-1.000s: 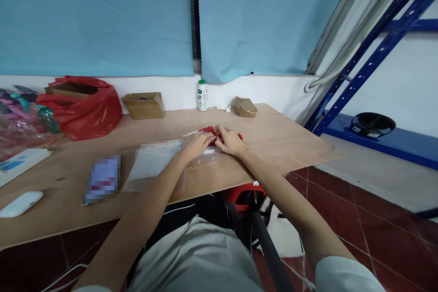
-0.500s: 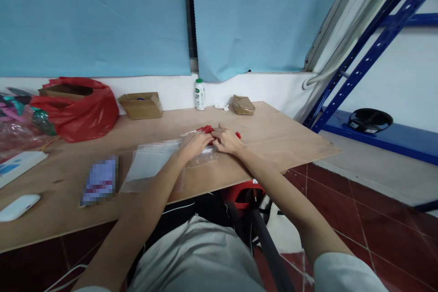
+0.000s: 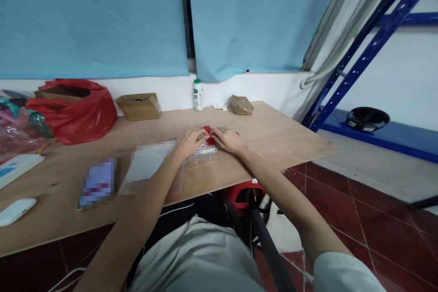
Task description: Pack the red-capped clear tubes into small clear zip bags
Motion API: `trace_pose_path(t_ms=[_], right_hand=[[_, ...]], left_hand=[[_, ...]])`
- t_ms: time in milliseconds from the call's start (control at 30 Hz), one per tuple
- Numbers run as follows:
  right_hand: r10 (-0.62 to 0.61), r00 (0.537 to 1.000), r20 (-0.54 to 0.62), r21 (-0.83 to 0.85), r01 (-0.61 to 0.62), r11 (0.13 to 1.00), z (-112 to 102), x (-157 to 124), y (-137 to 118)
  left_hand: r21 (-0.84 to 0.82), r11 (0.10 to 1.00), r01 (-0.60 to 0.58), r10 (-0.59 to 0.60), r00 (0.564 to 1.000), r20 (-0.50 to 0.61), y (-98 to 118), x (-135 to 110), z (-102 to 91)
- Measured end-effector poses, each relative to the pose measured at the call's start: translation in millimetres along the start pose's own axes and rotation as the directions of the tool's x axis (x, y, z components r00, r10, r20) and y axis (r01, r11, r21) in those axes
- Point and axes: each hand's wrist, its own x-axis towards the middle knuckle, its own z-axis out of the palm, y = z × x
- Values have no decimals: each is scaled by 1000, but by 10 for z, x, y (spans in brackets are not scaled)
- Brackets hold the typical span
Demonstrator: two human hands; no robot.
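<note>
Both my hands meet over a stack of clear plastic bags on the wooden table. My left hand has its fingers curled in at the small red pieces. My right hand comes from the other side, fingers bent and pinching at a red piece between the hands. The pieces' exact kind is too small to tell, and fingers partly hide them. Another bit of red shows just beyond my right hand. Flat clear bags lie beside my left forearm.
On the table stand a red plastic bag, an open cardboard box, a white bottle with a green cap and a crumpled brown box. A blurred purple packet and a white case lie left. Blue shelving rises right.
My left hand has shifted slightly left and its fingers are more bent. My right hand's fingers have drawn in closer to the red pieces. The view has moved slightly.
</note>
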Motion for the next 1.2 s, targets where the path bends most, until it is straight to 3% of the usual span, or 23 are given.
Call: trace_pose_path(t_ms=[200, 500, 800, 1033, 1200], right_hand=[[-29, 1000, 1, -51, 29, 998, -54, -1, -74], [11, 1000, 29, -29, -10, 1000, -72, -1, -133], [-68, 996, 62, -73, 72, 995, -33, 51, -116], [-172, 983, 64, -32, 174, 984, -68, -6, -42], [-134, 991, 22, 62, 132, 989, -54, -15, 40]], left_hand=[[45, 997, -57, 52, 991, 121, 77, -8, 31], [95, 989, -115, 102, 986, 133, 94, 0, 90], [148, 980, -131, 101, 976, 192, 86, 36, 124], [108, 988, -108, 88, 981, 172, -24, 15, 30], [63, 992, -108, 98, 986, 137, -70, 17, -42]])
